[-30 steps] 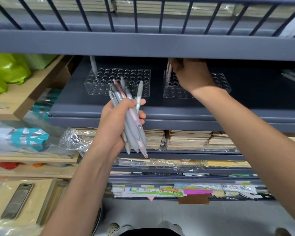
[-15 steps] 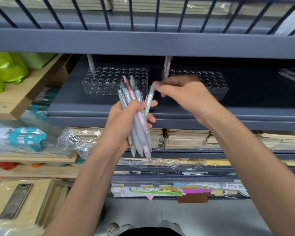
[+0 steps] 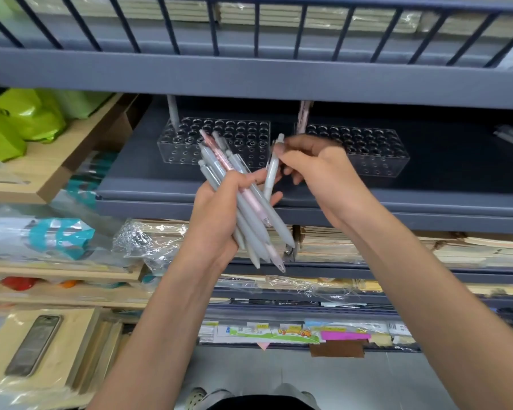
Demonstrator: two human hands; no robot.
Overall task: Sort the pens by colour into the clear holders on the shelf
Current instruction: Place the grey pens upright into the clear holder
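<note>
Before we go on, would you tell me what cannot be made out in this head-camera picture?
1. Head view: tops of the grey pen in the left holder and the pink pen in the right holder, hidden by the upper shelf beam.
2. Head view: number of pens in the bundle; they overlap, and the left hand covers them.
3. Head view: print on the lower-shelf labels, too small.
</note>
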